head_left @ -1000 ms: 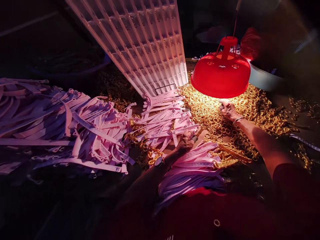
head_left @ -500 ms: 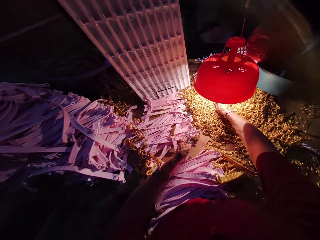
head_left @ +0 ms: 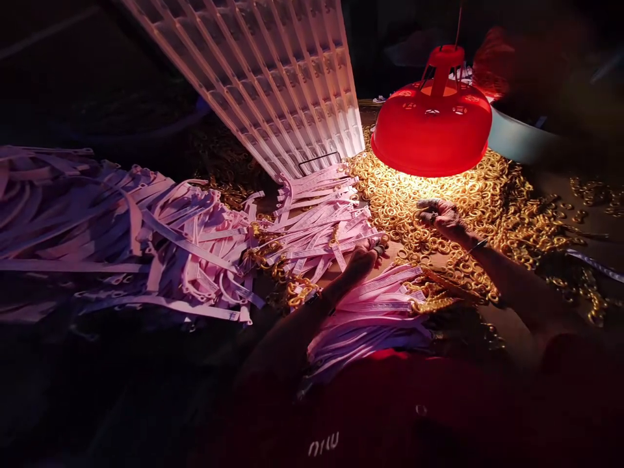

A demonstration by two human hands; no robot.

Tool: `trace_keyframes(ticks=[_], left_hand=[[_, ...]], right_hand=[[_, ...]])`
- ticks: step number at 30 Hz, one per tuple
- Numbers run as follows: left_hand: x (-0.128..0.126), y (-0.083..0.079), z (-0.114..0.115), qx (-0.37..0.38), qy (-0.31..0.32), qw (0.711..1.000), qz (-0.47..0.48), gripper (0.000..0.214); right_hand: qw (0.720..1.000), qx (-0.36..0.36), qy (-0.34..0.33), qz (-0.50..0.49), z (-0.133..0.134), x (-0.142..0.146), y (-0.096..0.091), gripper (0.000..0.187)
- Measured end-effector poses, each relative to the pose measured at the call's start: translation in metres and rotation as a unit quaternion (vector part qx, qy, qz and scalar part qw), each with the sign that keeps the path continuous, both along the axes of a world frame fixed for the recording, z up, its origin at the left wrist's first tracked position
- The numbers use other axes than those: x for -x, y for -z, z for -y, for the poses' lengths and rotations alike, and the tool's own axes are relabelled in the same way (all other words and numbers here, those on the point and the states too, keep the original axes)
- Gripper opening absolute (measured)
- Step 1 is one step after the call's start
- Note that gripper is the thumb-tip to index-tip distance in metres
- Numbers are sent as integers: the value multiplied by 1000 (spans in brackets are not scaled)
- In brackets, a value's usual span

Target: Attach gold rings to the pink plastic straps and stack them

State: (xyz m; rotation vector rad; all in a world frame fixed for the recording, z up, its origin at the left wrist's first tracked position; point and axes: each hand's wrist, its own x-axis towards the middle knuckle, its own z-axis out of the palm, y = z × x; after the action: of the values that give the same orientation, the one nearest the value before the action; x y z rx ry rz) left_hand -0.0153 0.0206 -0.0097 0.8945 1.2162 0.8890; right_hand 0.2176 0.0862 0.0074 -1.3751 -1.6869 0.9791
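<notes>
My left hand [head_left: 363, 259] rests with curled fingers at the edge of a fan of pale pink strips [head_left: 322, 224], its fingertips closed on something I cannot make out. My right hand [head_left: 441, 216] hovers over a heap of gold rings [head_left: 492, 195] under the red lamp [head_left: 431, 127], fingers bent in a pinch; what they hold is too small to name. A second bundle of pink strips [head_left: 375, 312] with gold rings on their ends lies just below my left wrist, close to my red clothing.
A white gridded tray [head_left: 273, 71] leans upright at the back centre. A large loose pile of pink strips [head_left: 112, 234] covers the left. A pale basin [head_left: 517, 140] stands behind the lamp at the right. More gold rings [head_left: 595, 195] are scattered at the far right.
My right hand came back from under the lamp towards me, over the ring heap. My left hand stayed by the pink strips, shifting slightly.
</notes>
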Motion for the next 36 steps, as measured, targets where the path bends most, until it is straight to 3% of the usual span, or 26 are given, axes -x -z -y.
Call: trace_keyframes(ticks=[4, 6, 12, 17, 20, 24, 28, 36], left_hand=[[-11, -5, -1, -80, 26, 996, -40, 25], [-17, -6, -1, -82, 39, 995, -49, 26], [-20, 9, -1, 7, 16, 1000, -20, 18], [-10, 18, -5, 32, 22, 997, 71, 11], [-7, 17, -9, 75, 21, 992, 97, 10], [-8, 10, -14, 123, 64, 985, 101, 11], [-8, 7, -17, 152, 102, 975, 125, 17], [-12, 7, -11, 217, 110, 941, 236, 35]], right_hand=[[987, 96, 0, -132, 16, 16, 13, 56], [976, 126, -12, -177, 28, 24, 15, 56], [966, 124, -61, -218, 47, 40, 16, 57], [965, 140, -55, -216, 40, 35, 26, 55], [959, 150, -65, -232, 36, 33, 31, 64], [961, 123, -110, -223, 40, 41, 30, 67], [966, 59, -107, -227, 46, 50, 25, 61], [970, 40, -93, -223, 46, 48, 36, 63]])
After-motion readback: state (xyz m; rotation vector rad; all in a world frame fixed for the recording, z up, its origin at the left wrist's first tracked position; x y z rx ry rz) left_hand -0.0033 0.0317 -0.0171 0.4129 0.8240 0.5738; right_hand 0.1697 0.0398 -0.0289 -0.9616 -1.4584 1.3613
